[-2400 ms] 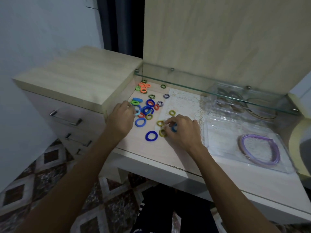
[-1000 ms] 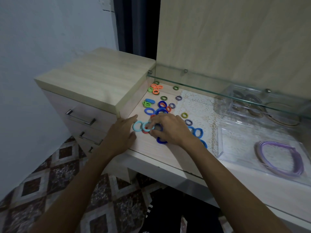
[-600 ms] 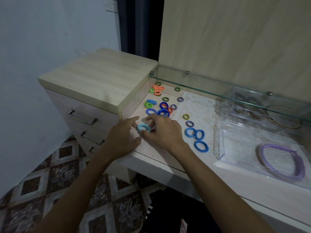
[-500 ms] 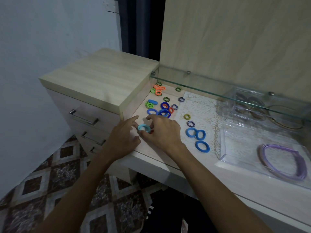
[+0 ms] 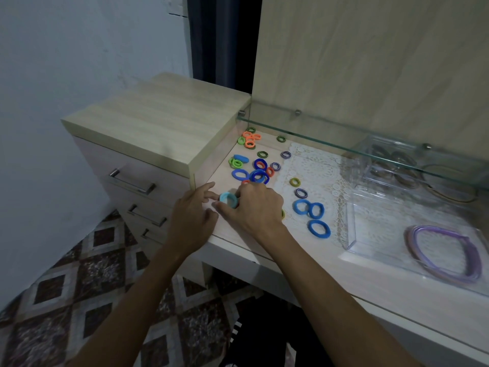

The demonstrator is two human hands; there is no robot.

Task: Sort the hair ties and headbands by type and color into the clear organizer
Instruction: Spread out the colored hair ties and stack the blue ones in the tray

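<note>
Hands meet at the table's left front edge: the right hand [image 5: 254,205] pinches a light blue hair tie [image 5: 228,200] while the left hand [image 5: 193,218] lies beside it, fingers loosely spread. Best to lift it clear of the scattered ties, then carry it right to the clear organizer [image 5: 352,234], keeping it apart from the three blue ties [image 5: 308,209]
</note>
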